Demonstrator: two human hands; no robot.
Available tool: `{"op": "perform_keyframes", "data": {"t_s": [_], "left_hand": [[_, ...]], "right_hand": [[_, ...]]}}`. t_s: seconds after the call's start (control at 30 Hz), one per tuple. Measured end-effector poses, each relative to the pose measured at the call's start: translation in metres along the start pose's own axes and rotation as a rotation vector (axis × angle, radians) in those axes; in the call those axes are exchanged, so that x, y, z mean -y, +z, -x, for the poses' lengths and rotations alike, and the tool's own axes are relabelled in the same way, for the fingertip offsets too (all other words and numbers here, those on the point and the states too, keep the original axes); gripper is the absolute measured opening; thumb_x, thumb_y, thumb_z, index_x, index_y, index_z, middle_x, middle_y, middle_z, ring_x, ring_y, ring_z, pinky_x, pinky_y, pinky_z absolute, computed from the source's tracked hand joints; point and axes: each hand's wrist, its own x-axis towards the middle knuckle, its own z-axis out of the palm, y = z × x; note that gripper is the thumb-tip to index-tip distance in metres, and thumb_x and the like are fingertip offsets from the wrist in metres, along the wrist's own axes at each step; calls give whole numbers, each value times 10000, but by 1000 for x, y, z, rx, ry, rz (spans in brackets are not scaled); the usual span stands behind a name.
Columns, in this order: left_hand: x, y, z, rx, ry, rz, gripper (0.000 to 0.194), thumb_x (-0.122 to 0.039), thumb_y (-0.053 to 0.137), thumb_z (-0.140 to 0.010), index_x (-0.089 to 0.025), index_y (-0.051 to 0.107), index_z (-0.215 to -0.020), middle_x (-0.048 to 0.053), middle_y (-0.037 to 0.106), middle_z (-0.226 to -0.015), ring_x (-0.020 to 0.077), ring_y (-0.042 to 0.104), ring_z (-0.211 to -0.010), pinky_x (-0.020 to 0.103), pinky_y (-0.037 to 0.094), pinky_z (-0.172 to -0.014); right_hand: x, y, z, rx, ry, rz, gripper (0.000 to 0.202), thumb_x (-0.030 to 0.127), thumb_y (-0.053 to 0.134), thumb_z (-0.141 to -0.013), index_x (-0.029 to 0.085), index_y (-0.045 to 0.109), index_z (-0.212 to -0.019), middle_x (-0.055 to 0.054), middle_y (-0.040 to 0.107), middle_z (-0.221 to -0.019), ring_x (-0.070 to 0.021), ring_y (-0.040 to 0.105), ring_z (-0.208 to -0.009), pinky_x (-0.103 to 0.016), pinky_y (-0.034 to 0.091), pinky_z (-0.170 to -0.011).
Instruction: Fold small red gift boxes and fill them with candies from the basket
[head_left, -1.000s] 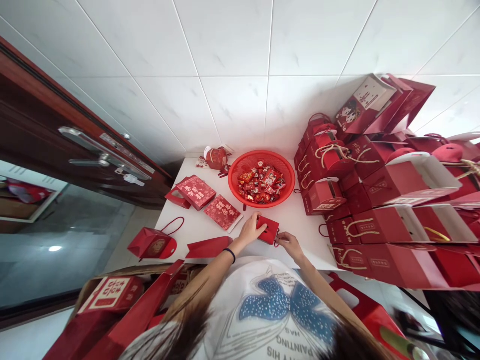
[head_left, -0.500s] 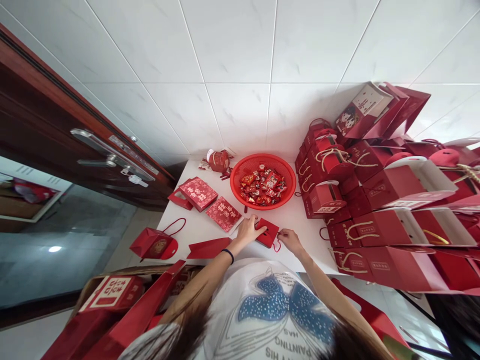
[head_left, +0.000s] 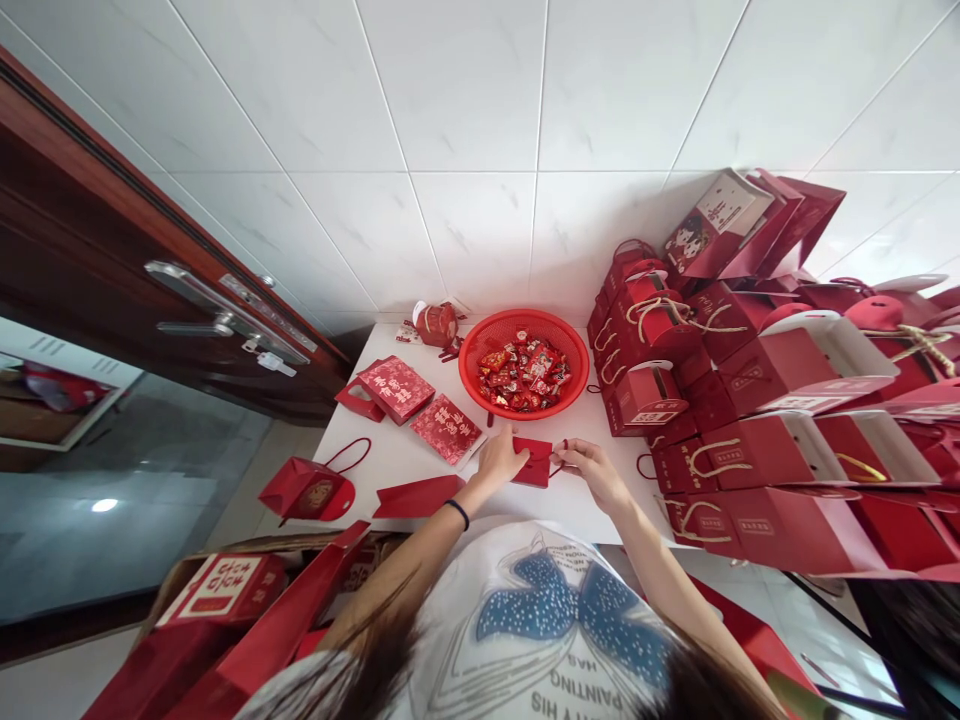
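Note:
A small red gift box [head_left: 534, 465] is on the white table near its front edge. My left hand [head_left: 501, 459] grips the box's left side, thumb across its top. At the right end my right hand [head_left: 586, 462] pinches the box's dark red cord [head_left: 556, 470], part of which loops out below the fingers. Behind the hands stands a red plastic basket [head_left: 469, 375] holding many wrapped candies [head_left: 525, 375]. Two red patterned boxes with gold-white characters, one of them a flat box [head_left: 448, 430], lie left of my left hand.
Stacked red gift boxes [head_left: 780, 370] with rope handles crowd the right side. A red corded bag [head_left: 307, 487] sits at the table's left edge. A folded red card piece [head_left: 418, 497] lies near the front. A tiled wall stands behind, a door [head_left: 150, 240] at left.
The small box has turned so its long side runs more level. My right hand has shifted slightly up and right, drawing the cord with it; my left hand keeps its grip.

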Motion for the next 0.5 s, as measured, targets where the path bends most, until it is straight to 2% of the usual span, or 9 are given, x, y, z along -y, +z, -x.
{"op": "perform_keyframes", "data": {"t_s": [0.07, 0.13, 0.23, 0.33, 0.43, 0.5], "left_hand": [[-9, -10, -2, 54, -6, 237, 307, -203, 691, -800, -159, 604, -1091, 77, 715, -909, 230, 696, -876, 311, 499, -769], [-21, -22, -3, 173, -52, 530, 186, -230, 687, -800, -172, 625, -965, 41, 698, -842, 189, 686, -781, 294, 515, -725], [-39, -40, 1, 331, -92, 840, 138, -270, 682, -798, -178, 625, -884, 23, 685, -828, 165, 672, -777, 278, 524, -701], [-54, -47, 11, 402, -50, 935, 163, -291, 677, -800, -190, 650, -925, 25, 695, -900, 165, 662, -858, 274, 521, -731], [-67, -41, 19, 429, -21, 933, 222, -312, 659, -822, -193, 671, -1009, 42, 707, -987, 182, 652, -961, 292, 516, -808], [-73, -35, 23, 412, 42, 929, 245, -298, 643, -839, -185, 670, -1055, 62, 710, -1064, 197, 644, -1039, 312, 511, -875]], "right_hand": [[2, 1, -1, 1, -22, 41, 418, 507, 809, -586, 171, 681, -800, -55, 709, -791, -187, 647, -779, -322, 495, -814], [6, 1, -2, -20, -50, 82, 437, 536, 796, -594, 167, 677, -794, -59, 710, -774, -190, 647, -767, -320, 498, -787], [14, 2, -4, -37, -116, 184, 417, 551, 751, -640, 163, 674, -772, -62, 709, -753, -199, 652, -767, -318, 500, -759], [21, 6, -5, -32, -209, 310, 338, 496, 702, -685, 168, 686, -767, -54, 714, -765, -199, 659, -753, -316, 504, -752], [23, 12, -3, -52, -277, 425, 267, 435, 652, -713, 179, 688, -781, -43, 714, -749, -206, 661, -721, -316, 505, -722], [23, 16, 0, -109, -311, 472, 244, 409, 607, -741, 186, 679, -805, -38, 710, -730, -207, 656, -700, -311, 501, -699]]}}
